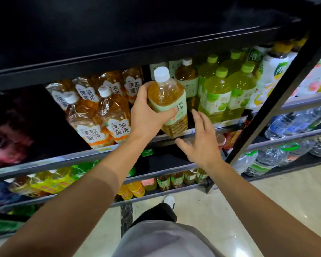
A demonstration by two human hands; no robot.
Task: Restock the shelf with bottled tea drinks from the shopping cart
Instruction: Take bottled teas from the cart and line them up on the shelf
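— What does the tea bottle point(167, 101) look like?
— Amber liquid, white cap, pale green label. The left hand point(148, 115) grips its body, thumb across the label, and its base sits at the shelf point(202, 130) front rail.

— And the right hand point(200, 143)?
— Just right of the bottle, fingers spread, holding nothing.

— Room to move?
— A dark gap lies behind the bottle, left of a matching bottle point(188, 80).

— What crowds it?
— Jasmine tea packs point(104, 115) to the left, green bottles point(228, 93) to the right, and a dark upper shelf point(119, 58) close above.
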